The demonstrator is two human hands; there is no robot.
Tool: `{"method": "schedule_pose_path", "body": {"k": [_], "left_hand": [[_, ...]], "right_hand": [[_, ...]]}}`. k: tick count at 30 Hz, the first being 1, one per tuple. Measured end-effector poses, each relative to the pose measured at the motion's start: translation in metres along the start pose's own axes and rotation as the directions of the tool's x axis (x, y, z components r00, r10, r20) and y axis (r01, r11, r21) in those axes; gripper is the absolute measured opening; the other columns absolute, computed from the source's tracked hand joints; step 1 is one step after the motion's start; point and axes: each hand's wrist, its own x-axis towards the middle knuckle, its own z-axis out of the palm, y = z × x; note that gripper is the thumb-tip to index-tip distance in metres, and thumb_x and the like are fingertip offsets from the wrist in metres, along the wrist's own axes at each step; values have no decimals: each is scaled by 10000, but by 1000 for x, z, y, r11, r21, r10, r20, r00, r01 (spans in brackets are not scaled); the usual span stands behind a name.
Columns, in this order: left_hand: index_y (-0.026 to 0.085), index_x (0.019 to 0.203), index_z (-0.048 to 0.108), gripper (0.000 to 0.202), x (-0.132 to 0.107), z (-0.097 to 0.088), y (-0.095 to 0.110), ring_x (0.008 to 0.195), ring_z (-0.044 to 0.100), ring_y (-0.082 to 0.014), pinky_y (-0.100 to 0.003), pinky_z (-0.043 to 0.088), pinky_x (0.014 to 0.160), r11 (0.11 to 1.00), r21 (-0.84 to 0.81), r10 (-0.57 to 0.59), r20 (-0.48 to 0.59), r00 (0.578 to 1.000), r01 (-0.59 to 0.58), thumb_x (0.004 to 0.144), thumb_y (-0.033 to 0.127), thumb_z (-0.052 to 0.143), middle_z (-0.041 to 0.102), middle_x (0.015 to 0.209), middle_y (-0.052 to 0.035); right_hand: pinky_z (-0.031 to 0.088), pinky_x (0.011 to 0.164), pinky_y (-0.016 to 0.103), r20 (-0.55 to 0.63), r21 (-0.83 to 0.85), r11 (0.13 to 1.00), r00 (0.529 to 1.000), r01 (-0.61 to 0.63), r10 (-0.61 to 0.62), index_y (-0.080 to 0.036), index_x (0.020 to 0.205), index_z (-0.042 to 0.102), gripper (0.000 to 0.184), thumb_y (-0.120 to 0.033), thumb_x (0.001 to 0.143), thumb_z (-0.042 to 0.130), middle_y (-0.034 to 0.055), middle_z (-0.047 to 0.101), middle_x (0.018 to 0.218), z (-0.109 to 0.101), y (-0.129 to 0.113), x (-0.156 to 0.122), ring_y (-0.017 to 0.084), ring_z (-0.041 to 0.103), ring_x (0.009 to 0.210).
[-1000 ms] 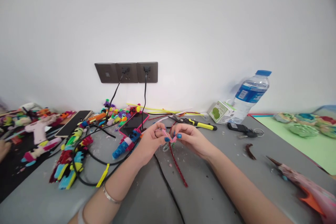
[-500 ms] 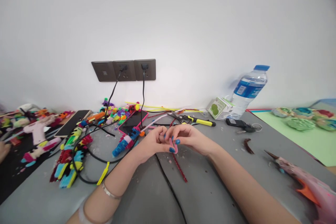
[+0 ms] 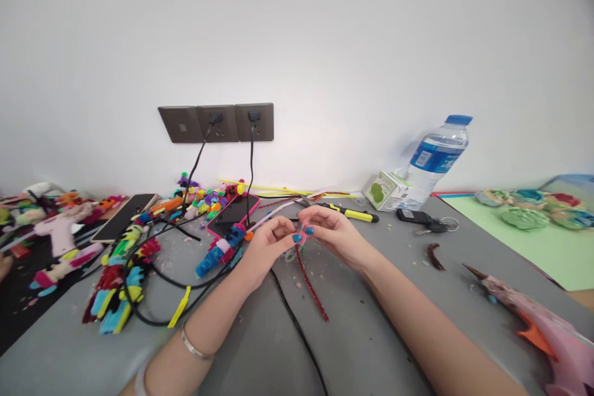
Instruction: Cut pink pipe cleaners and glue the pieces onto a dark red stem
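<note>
A short bent piece of pink pipe cleaner (image 3: 304,233) is pinched between both hands, over the middle of the grey table. My left hand (image 3: 273,238) grips it from the left with thumb and fingertips. From the right, my right hand (image 3: 331,232) pinches it the same way. Fingers cover much of its shape. Just below lies a red glittery pipe cleaner (image 3: 312,284) on the table. Beyond my hands are yellow-and-black pliers (image 3: 355,215) and a phone with a pink edge (image 3: 232,215).
Pipe-cleaner figures (image 3: 116,278) and black cables (image 3: 297,328) lie to the left. A pink glue gun (image 3: 533,309) sits at the right front, its tip toward the middle. Behind stand a water bottle (image 3: 436,161) and small box (image 3: 386,190), with keys (image 3: 436,224) nearby. Another person's hand shows far left.
Both hands, still pinching the pink pipe cleaner, have moved slightly up and away from me. More of the red pipe cleaner below them shows. The view has shifted a little.
</note>
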Motion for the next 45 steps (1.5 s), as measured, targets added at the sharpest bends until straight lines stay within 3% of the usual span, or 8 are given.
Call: {"method": "schedule_pose_path", "body": {"k": [6, 10, 20, 27, 31, 45], "left_hand": [[167, 819, 637, 296, 3, -4, -3, 616, 447, -102, -218, 354, 575, 964, 201, 186, -40, 982, -174, 684, 351, 827, 528, 679, 28], [173, 826, 673, 196, 3, -8, -4, 562, 431, -105, -229, 327, 536, 916, 332, 271, -102, 957, -224, 740, 319, 771, 500, 620, 35], [199, 800, 751, 50, -1, -9, 0, 627, 510, -131, -250, 352, 566, 748, 571, 482, -118, 868, -338, 799, 238, 720, 652, 777, -29], [222, 754, 777, 44, 0, -10, 0, 631, 545, -150, -252, 352, 555, 750, 550, 509, -124, 852, -367, 777, 218, 739, 680, 726, -32], [231, 781, 786, 58, 0, -12, 0, 711, 582, -178, -269, 391, 621, 728, 579, 517, -111, 849, -367, 784, 211, 732, 697, 752, -43], [223, 722, 761, 50, 0, -8, 0, 732, 589, -194, -284, 407, 647, 748, 560, 486, -97, 868, -356, 754, 190, 742, 696, 749, -50]], "right_hand": [[506, 715, 282, -81, -11, 1000, 997, 13, -14, -200, 821, 718, 245, -367, 697, 848, 10, 696, 770, 2, 2, 1, 138, 627, 709], [504, 708, 270, -97, -3, 1000, 995, 29, -29, -207, 783, 701, 229, -354, 696, 853, 7, 696, 801, 3, 3, 2, 135, 627, 744], [510, 728, 280, -111, -132, 987, 988, 93, -108, -197, 754, 656, 246, -355, 706, 839, 16, 657, 812, 2, 8, 4, 142, 599, 761], [529, 722, 289, -113, -124, 989, 989, 80, -95, -201, 797, 652, 279, -389, 710, 840, 6, 638, 795, 3, 7, 4, 140, 603, 741], [535, 725, 296, -107, -109, 992, 991, 65, -77, -192, 802, 663, 285, -395, 709, 840, 10, 659, 789, 3, 7, 4, 139, 617, 729], [548, 682, 286, -131, -67, 997, 990, 37, -45, -192, 782, 688, 271, -385, 684, 852, 12, 698, 739, 2, 5, 3, 135, 635, 664]]}}
